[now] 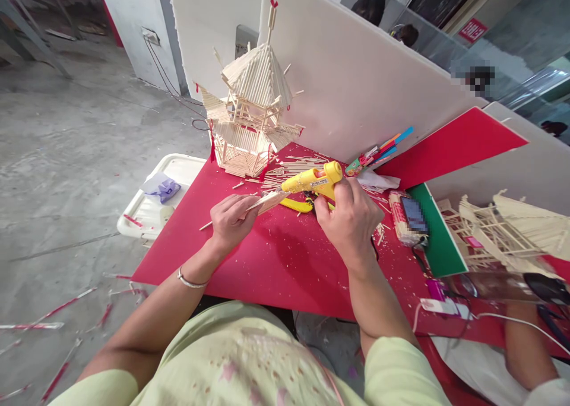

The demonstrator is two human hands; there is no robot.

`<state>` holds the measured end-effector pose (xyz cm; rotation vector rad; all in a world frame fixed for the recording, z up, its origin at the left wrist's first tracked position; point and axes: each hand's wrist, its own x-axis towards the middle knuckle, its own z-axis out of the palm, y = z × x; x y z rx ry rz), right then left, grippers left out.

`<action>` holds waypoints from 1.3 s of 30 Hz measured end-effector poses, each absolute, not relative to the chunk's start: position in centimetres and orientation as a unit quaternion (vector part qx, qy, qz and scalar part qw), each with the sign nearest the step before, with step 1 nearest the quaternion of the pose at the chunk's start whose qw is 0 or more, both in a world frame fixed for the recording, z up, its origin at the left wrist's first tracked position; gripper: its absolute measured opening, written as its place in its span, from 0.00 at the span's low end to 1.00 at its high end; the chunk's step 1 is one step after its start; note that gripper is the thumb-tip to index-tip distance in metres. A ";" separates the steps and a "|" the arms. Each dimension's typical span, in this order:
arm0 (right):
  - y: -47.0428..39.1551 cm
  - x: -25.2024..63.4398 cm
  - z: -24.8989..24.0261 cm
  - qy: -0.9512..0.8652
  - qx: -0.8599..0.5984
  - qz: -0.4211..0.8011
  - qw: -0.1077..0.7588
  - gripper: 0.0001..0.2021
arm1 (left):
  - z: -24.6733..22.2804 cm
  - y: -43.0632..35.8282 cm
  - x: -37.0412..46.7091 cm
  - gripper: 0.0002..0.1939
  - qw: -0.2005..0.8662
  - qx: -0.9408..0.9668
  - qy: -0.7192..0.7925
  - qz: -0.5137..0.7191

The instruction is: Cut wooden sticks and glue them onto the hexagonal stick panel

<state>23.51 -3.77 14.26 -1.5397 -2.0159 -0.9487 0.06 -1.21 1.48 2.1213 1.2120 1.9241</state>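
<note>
- Gluing step — the right hand (pixel 350 219) grips the yellow glue gun (pixel 312 182), nozzle meeting the stick piece (pixel 267 202) pinched in the left hand (pixel 229 219).
- Next move likely calls for a steady bead of glue, the piece kept level near the stick tower (pixel 252 115).

Bright even daylight, soft shadows, sharp centre, edges stretched by wide lens

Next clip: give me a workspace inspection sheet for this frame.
Surface: red table, strewn with wood crumbs.
Job's things: yellow glue gun in right hand, nozzle at a small stick panel held by left hand.
Clutter: stick pagoda model, loose sticks, coloured pens, phone, second stick model.
Grippers: both hands' fingers closed on their items.
Cables: white cable at right; wall wires.
Surroundings: white boards, white tray, littered concrete floor, a co-worker's arm.
</note>
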 end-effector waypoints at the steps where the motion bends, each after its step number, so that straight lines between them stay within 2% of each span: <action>1: -3.7 23.5 14.3 -0.727 -0.552 -0.348 0.215 0.12 | 1.5 -1.2 0.0 0.04 0.014 0.684 0.386 0.619; 15: -4.1 23.8 14.3 -0.721 -0.562 -0.348 0.207 0.10 | 1.5 -1.2 0.1 0.02 0.006 0.670 0.381 0.636; 20: -4.1 24.0 13.9 -0.725 -0.558 -0.344 0.212 0.12 | 1.5 -1.2 0.2 0.04 0.021 0.664 0.405 0.629; 26: -4.2 23.9 14.0 -0.725 -0.557 -0.335 0.228 0.09 | 1.4 -1.2 0.2 0.03 0.030 0.659 0.393 0.640; 30: -4.1 24.0 13.9 -0.715 -0.595 -0.229 0.289 0.21 | 1.5 -1.3 0.2 0.04 0.061 0.653 0.394 0.643; 32: -3.9 24.2 13.8 -0.712 -0.607 -0.148 0.320 0.23 | 1.5 -1.3 0.2 0.06 0.091 0.649 0.406 0.637; 39: -2.7 23.9 12.7 -0.687 -0.586 0.150 0.402 0.15 | 1.8 -1.3 0.4 0.08 0.145 0.654 0.410 0.618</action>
